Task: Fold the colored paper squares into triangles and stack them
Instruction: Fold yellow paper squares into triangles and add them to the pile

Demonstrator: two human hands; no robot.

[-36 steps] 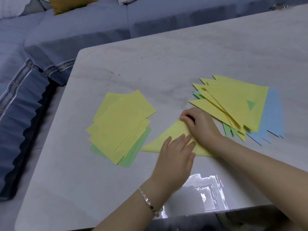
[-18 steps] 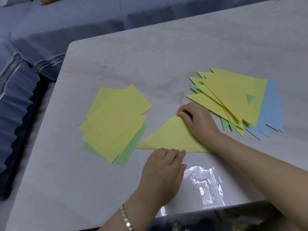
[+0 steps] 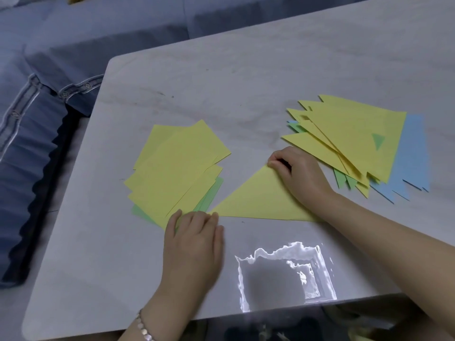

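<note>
1. Yellow paper folded into a triangle (image 3: 256, 200), flat on the pale table (image 3: 246, 70).
2. Just left of the triangle: stack of squares (image 3: 172, 173), unfolded, yellow over green.
3. Right of the triangle and beyond it: pile of folded triangles (image 3: 349, 139), fanned, yellow over green and blue.
4. At the triangle's top corner: right hand (image 3: 302, 178), fingers curled, pinching the tip.
5. At the triangle's left corner: left hand (image 3: 194, 242), fingers straight and together, palm down, tips on that corner and the squares' near edge.
6. Beaded bracelet (image 3: 145, 328) on the left wrist, nearer than the triangle.
</note>
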